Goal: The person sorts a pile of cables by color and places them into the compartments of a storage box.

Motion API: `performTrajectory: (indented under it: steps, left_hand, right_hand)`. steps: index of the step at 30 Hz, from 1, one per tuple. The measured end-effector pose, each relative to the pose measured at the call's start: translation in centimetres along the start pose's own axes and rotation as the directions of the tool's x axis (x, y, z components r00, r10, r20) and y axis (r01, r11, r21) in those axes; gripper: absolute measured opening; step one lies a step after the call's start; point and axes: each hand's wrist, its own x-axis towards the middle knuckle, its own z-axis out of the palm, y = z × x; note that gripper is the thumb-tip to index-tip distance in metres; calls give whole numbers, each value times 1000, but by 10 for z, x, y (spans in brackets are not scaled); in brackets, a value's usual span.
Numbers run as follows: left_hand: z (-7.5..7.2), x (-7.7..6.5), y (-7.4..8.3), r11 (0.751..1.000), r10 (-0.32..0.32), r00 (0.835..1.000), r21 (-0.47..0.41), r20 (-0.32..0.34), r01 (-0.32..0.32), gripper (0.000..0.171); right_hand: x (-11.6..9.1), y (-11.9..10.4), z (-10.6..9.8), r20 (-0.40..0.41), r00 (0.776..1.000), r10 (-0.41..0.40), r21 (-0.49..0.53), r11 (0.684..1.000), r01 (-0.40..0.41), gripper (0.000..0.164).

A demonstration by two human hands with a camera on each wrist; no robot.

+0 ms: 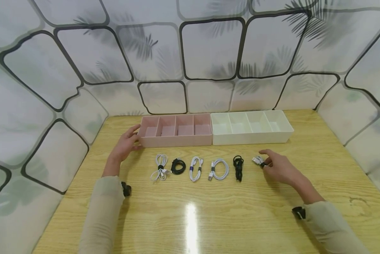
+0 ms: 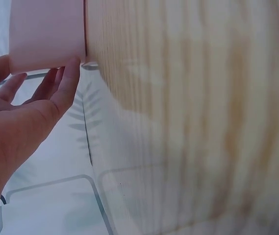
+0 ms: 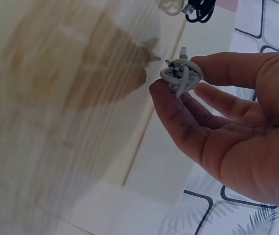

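My left hand is at the left end of the pink divided box. In the left wrist view its loosely bent fingers touch that end wall, with nothing held in them. Over at the right, my right hand pinches a coiled white cable between thumb and fingertips. A dark tie shows on this bundle in the head view. Left of it lies a row of coiled cables: a black cable, two white cables, another black cable and a white cable.
A white divided box stands end to end with the pink one near the back of the wooden table. Both have several compartments. Patterned panels rise behind the table and along its sides.
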Motion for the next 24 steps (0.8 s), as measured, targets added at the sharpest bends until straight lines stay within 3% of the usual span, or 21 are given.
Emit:
performTrajectory:
  steps: [8, 15, 24]
  left_hand:
    - [0, -3, 1, 1000, -23, 1000, 9, 2, 23, 58]
    - [1, -4, 1, 999, -40, 999, 0, 14, 40, 59]
    - [2, -4, 2, 999, -43, 999, -18, 13, 43, 60]
  right_hand:
    - [1, -3, -1, -2, 1000, -19, 184, 983, 19, 46]
    - [4, -5, -2, 48, 998, -41, 392, 920, 19, 39]
    - [12, -15, -2, 59, 997, -57, 481, 876, 21, 40]
